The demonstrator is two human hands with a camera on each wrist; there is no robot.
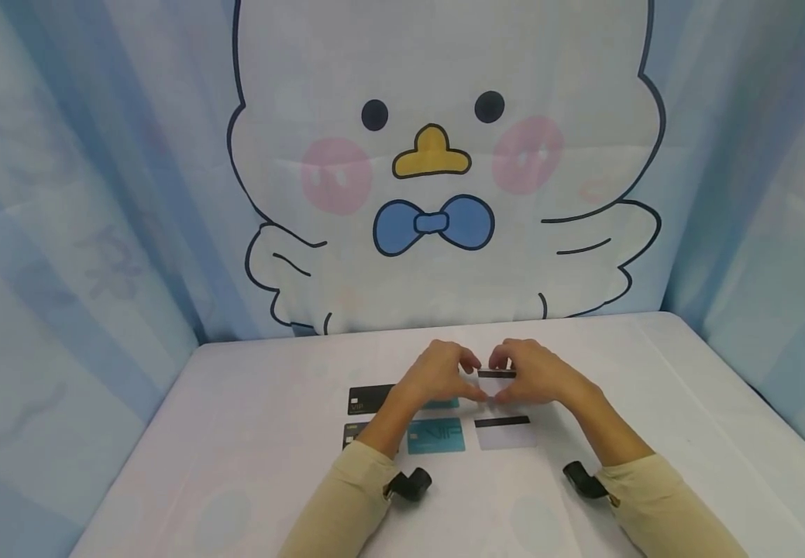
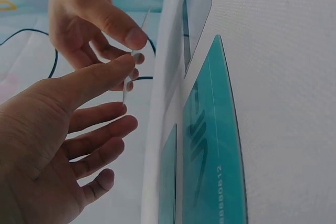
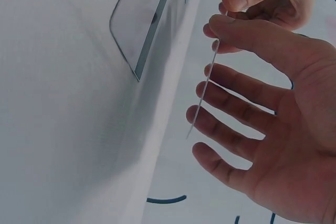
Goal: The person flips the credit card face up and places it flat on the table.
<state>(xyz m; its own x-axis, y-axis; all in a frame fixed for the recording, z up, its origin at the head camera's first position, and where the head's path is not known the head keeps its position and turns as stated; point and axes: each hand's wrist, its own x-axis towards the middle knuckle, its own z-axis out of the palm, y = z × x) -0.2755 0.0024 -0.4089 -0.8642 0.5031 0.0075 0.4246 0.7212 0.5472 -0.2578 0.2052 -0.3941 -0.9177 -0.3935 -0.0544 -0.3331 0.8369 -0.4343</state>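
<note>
Above the table, both hands hold one thin pale card [image 1: 497, 374] with a dark stripe along its top; both wrist views show it nearly edge-on. The left hand [image 1: 437, 373] pinches the card near one end between thumb and fingers. At the opposite side, the right hand [image 1: 538, 373] grips it with the thumb on the near face and fingers behind, spread in the right wrist view [image 3: 278, 103]. Another pale striped card [image 1: 507, 436] lies on the table below the hands. Beside it is a teal card [image 1: 437, 436] with VIP lettering.
Left of the hands lies a black VIP card [image 1: 367, 399], with a second dark card [image 1: 352, 434] nearer, partly covered by the left arm. Another teal card [image 1: 444, 403] shows under the left hand. A printed curtain [image 1: 430, 287] hangs behind the white table [image 1: 249, 434].
</note>
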